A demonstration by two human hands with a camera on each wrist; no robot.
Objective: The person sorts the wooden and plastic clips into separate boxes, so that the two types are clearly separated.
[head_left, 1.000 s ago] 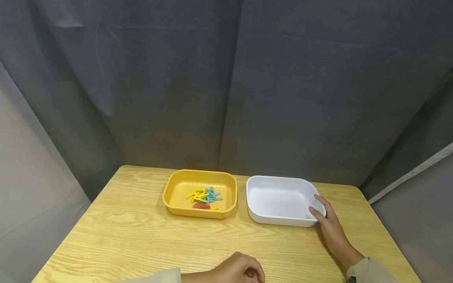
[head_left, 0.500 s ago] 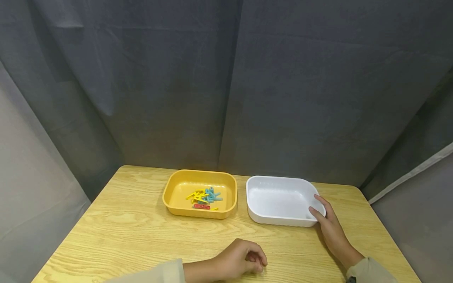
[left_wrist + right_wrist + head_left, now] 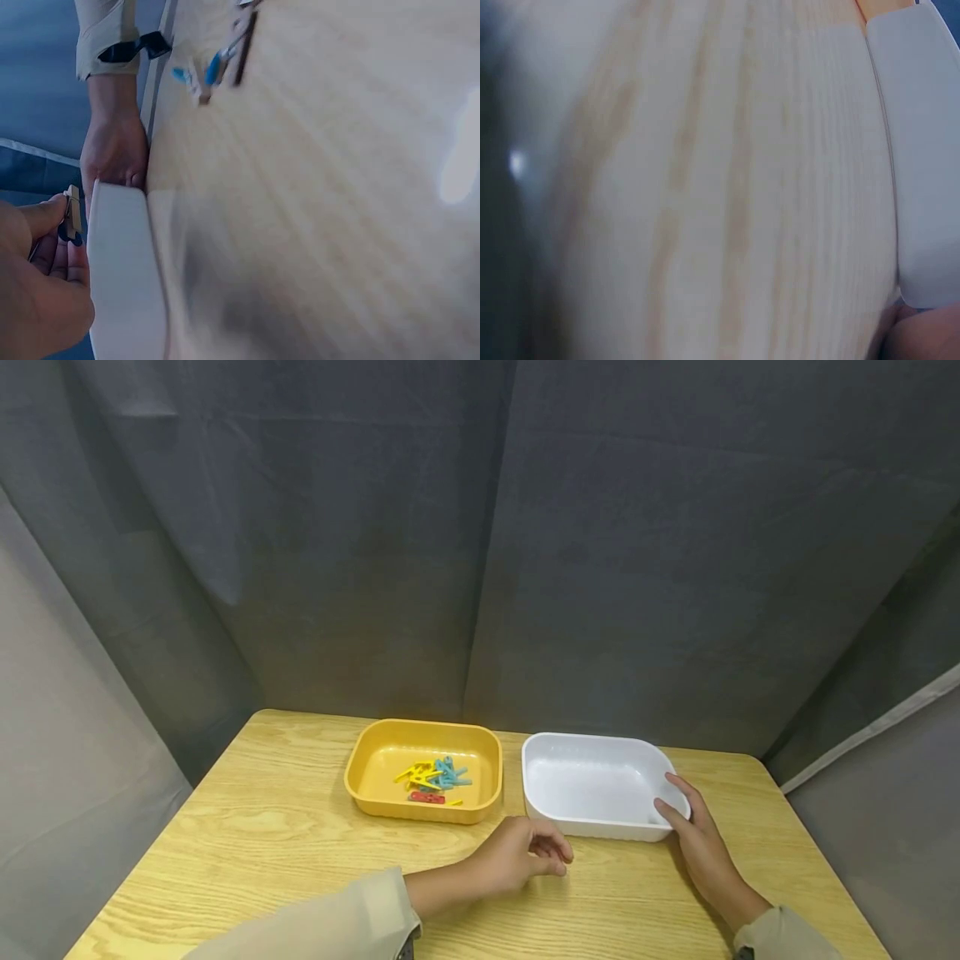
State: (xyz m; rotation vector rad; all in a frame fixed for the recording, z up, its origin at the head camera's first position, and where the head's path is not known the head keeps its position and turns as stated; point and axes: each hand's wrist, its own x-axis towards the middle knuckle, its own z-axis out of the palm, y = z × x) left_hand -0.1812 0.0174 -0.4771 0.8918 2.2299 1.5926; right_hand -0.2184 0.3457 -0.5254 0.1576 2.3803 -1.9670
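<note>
My left hand hovers over the table just in front of the white tray. In the left wrist view its thumb and fingers pinch a small wooden clothespin, which the curled fingers hide in the head view. My right hand grips the right end of the white tray, thumb over the near rim and fingers along the outer side. To the left stands a yellow tray bearing yellow clothespins, teal clothespins and a red clothespin.
Wooden clothespins with blue parts lie on the table, toward the top of the left wrist view. Grey curtains hang behind the wood-grain table and at both sides. The two trays stand side by side with a narrow gap.
My left hand has moved forward from the table's near side toward the white tray's front wall, fingers still curled. My right hand and both trays have stayed in place.
</note>
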